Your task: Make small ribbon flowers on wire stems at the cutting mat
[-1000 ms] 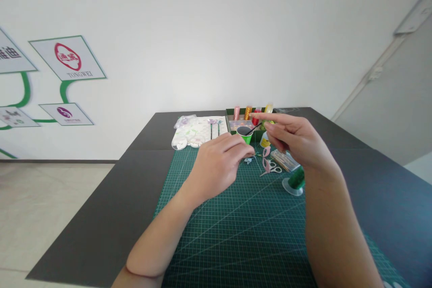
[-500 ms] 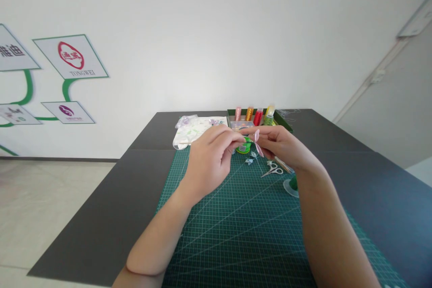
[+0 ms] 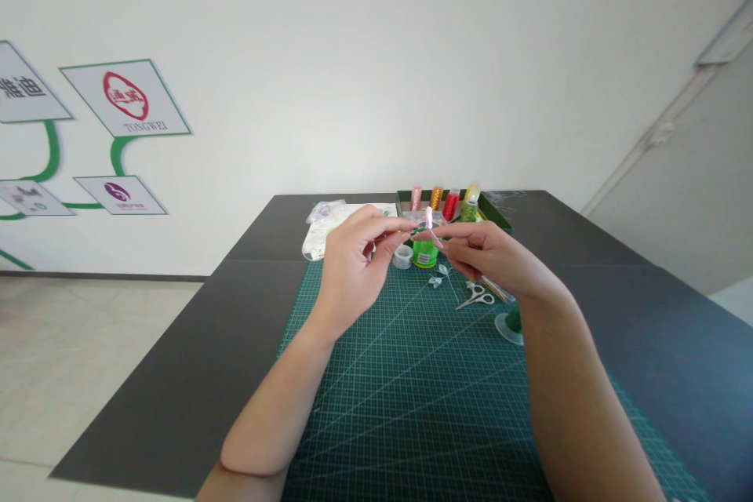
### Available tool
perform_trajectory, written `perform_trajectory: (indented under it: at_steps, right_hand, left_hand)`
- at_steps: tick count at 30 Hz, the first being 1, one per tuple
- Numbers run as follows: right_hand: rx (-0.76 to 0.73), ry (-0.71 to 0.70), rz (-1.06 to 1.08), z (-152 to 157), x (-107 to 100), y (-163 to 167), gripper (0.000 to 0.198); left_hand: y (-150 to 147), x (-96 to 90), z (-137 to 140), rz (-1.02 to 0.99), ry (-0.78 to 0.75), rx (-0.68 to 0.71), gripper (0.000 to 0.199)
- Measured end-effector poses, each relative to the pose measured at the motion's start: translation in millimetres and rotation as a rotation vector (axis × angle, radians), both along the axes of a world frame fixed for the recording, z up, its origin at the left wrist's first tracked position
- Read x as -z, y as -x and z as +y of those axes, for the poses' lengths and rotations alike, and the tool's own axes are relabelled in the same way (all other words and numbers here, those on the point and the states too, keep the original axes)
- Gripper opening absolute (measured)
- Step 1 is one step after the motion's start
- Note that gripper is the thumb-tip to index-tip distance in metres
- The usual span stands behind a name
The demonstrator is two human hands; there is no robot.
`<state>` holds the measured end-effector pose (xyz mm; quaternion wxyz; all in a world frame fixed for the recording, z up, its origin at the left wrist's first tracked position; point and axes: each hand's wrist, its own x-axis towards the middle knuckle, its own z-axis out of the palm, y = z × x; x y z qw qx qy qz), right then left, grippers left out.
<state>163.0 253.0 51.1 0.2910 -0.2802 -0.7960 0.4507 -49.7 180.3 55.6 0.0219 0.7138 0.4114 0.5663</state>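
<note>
A small flower with pink petals (image 3: 429,221) is held up over the far part of the cutting mat. My left hand (image 3: 356,271) is closed, pinching the thin green stem at the flower's left between thumb and fingers. From the other side my right hand (image 3: 491,255) has its index finger along the stem and its thumb at the lower petal, so the flower sits between its fingers. The exact fingertip contact is partly hidden. Below the hands lie pale leaf sprigs (image 3: 436,281) and scissors (image 3: 476,296).
On the green cutting mat (image 3: 412,392) stand a roll of white tape (image 3: 402,256), a bright green tub (image 3: 424,254) and a green spool (image 3: 511,325). Behind is a dark green tray (image 3: 500,218) with coloured bottles (image 3: 452,204). A white sheet (image 3: 314,241) lies at the back left.
The flower has moved left and slightly up, and its petals have turned. My left hand has shifted left, uncovering the tape roll. My right index finger now reaches further along the stem.
</note>
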Motion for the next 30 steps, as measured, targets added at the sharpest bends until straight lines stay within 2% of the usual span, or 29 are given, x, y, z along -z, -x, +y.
perform_trajectory:
  at_steps: [9, 13, 16, 18, 20, 23, 25, 27, 30]
  right_hand:
    - [-0.060, 0.128, 0.160, -1, 3, -6, 0.032]
    - [-0.044, 0.242, 0.243, 0, 0, -8, 0.033]
    - [-0.005, 0.262, 0.258, 3, 2, -9, 0.036]
    - [0.051, 0.227, 0.171, 7, 5, -10, 0.038]
    - [0.143, 0.147, -0.004, 11, 9, -12, 0.036]
    - [0.342, -0.077, -0.259, 14, 12, -12, 0.031]
    - [0.412, -0.199, -0.305, 10, 10, -11, 0.032]
    - [0.344, -0.204, -0.251, 1, 4, -6, 0.040]
    - [0.120, -0.080, -0.105, -19, -5, 5, 0.055]
  left_hand:
    - [3, 1.4, 4, -0.127, 0.105, 0.067, 0.010]
    - [6, 6.6, 10, -0.192, 0.129, 0.108, 0.011]
    - [9, 12.8, 16, -0.223, 0.132, 0.113, 0.015]
    - [11, 16.0, 19, -0.221, 0.137, 0.095, 0.018]
    - [12, 17.6, 21, -0.206, 0.130, 0.071, 0.018]
    - [13, 16.6, 21, -0.198, 0.104, 0.042, 0.017]
    - [12, 14.1, 19, -0.208, 0.098, 0.034, 0.015]
    - [11, 11.1, 17, -0.231, 0.105, 0.032, 0.013]
    - [8, 6.8, 12, -0.268, 0.125, 0.037, 0.011]
